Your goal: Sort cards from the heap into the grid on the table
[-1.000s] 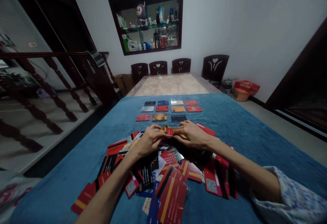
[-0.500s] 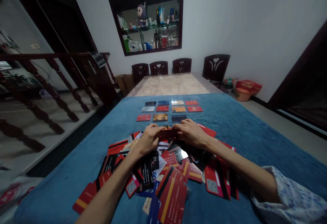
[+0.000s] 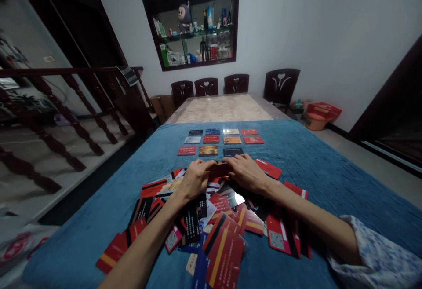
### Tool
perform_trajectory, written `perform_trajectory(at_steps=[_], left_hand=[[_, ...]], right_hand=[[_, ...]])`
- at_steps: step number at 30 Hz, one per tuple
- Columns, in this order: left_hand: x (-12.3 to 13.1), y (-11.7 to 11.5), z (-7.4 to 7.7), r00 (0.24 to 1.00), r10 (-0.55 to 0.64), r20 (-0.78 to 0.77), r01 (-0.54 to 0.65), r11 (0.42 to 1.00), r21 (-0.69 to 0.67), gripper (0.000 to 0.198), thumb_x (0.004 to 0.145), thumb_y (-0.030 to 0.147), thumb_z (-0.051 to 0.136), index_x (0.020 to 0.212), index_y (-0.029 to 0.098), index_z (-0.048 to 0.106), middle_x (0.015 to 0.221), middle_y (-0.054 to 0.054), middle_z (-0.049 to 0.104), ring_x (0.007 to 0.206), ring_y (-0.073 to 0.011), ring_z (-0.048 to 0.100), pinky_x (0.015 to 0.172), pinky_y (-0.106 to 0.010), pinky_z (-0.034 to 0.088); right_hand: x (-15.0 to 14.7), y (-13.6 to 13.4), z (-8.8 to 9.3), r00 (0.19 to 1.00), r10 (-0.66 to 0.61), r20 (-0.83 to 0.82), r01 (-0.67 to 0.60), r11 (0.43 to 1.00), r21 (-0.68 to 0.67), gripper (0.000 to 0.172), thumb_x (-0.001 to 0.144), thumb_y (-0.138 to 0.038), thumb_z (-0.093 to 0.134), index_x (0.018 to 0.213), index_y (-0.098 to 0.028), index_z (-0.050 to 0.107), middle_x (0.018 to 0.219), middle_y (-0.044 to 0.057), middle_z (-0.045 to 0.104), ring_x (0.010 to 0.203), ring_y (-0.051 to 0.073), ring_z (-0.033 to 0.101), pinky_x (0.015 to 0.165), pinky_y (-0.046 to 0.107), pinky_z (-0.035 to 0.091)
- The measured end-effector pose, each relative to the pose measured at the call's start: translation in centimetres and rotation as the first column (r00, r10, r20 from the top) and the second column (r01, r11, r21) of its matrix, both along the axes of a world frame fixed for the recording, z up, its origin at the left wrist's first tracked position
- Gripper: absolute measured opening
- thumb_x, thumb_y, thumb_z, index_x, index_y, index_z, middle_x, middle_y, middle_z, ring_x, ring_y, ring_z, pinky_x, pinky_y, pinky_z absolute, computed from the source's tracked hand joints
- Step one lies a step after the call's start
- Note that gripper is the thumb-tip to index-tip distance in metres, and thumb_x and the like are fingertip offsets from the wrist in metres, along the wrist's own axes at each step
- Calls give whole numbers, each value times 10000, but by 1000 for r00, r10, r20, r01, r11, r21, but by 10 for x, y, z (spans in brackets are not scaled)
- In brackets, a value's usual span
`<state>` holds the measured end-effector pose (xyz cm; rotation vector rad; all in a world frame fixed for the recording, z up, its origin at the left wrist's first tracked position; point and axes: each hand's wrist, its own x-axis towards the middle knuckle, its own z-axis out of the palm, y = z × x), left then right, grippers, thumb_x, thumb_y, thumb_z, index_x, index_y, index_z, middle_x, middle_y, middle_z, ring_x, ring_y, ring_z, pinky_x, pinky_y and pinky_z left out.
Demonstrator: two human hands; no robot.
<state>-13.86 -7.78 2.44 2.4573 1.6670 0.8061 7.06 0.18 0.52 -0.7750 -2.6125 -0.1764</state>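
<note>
Between my two hands is a small stack of cards point(image 3: 219, 170), seen edge-on with a dark red side toward me. My left hand point(image 3: 197, 179) closes on its left end, and my right hand point(image 3: 245, 172) grips the right end with bent fingers. Below them spreads a loose heap of cards, mostly red and black, including a red card with a yellow stripe point(image 3: 224, 258) and a black card point(image 3: 191, 224). Past my fingers lie rows of cards, among them a gold card point(image 3: 208, 150) and a dark blue card point(image 3: 232, 152) close to my right hand.
A blue cloth point(image 3: 316, 170) covers the near part of the table; the far part is a bare marble-patterned top point(image 3: 224, 107). Dark chairs point(image 3: 281, 84) stand behind it. A wooden railing point(image 3: 72, 82) runs along the left, and an orange tub point(image 3: 315, 121) sits on the floor at right.
The view has shifted slightly. Both hands keep hold of the stack, which now shows less of its top. The laid-out rows and the loose heap look the same.
</note>
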Motion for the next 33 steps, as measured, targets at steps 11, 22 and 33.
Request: perform_trajectory(at_steps=[11,22,33], left_hand=[[0,6,-7,994,39,100,-45,997,61,422,842,62,447,1206,203,604,1036,-67,662,972,-210,569,910,-377,489],[4,2,-2,998,55,-41,-51,995,88,456,817,106,536,1267,183,529,1147,-101,592,1074,-256,525,947,-421,447],[-2,8,-5,998,18,-60,-12,995,103,504,785,155,617,1276,178,507,1253,-125,532,1166,-284,490,1017,-478,434]], right_hand=[[-2,-3,0,996,8,-94,-5,1000,31,471,810,-162,582,1271,-160,487,1074,122,662,975,262,575,866,395,343],[0,-5,7,998,-23,-66,30,993,115,416,837,-338,671,1198,-164,560,1063,135,613,972,276,512,812,380,360],[5,-4,8,996,-18,-82,31,987,155,483,800,-394,712,1204,-154,597,1120,158,588,1016,292,464,786,366,366]])
